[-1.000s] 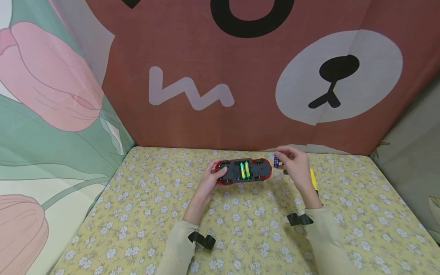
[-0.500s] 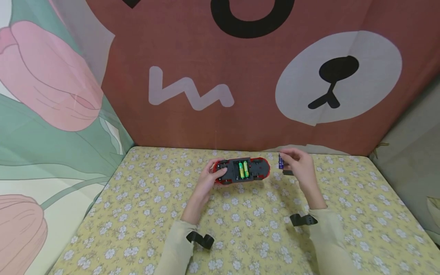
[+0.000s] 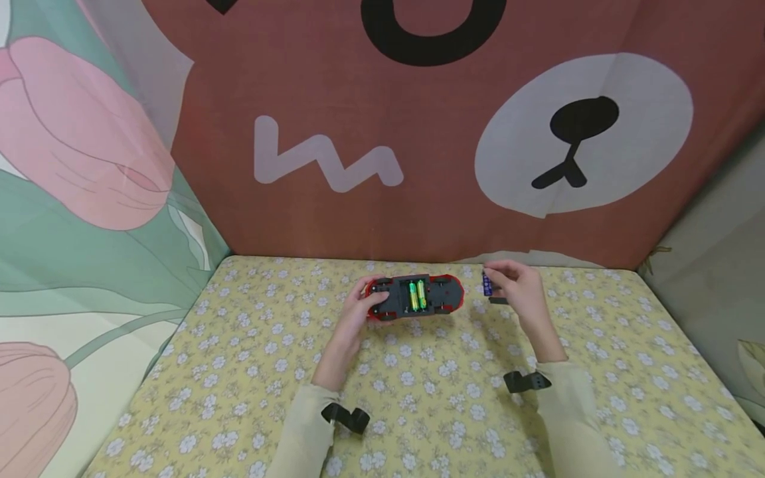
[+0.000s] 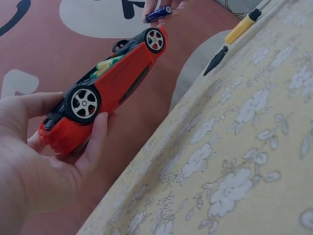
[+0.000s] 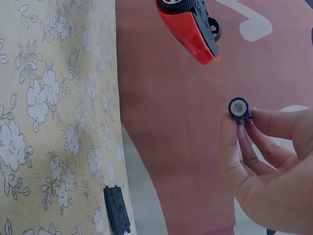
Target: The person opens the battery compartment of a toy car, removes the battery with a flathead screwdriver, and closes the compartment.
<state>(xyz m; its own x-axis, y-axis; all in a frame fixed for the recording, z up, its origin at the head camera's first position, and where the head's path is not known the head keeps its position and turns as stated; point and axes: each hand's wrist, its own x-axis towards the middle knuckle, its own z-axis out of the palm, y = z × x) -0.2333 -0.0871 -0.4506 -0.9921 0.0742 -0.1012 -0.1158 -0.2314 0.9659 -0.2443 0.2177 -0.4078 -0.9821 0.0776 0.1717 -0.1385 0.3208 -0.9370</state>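
A red toy car (image 3: pixel 445 295) is held upside down above the table, its black underside facing up. My left hand (image 3: pixel 354 312) grips one end, thumb on the underside and fingers around the body. Two green-and-yellow batteries (image 3: pixel 417 295) lie side by side in the uncovered compartment. Off the car's far end, my right hand (image 3: pixel 521 289) pinches a dark blue battery (image 3: pixel 487 283) between thumb and fingertips, apart from the car. In the right wrist view the flat round end of this battery (image 5: pixel 238 107) faces the camera.
On the flowered tablecloth (image 3: pixel 412 398) below the right hand lies a small black plastic cover (image 5: pixel 116 209). Beyond it is a yellow-handled tool with black parts (image 4: pixel 242 27). A printed brown curtain (image 3: pixel 335 219) stands behind the table's back edge.
My right hand has drawn a little to the right with the blue battery, widening the gap to the car. The car has shifted slightly left in my left hand's grip.
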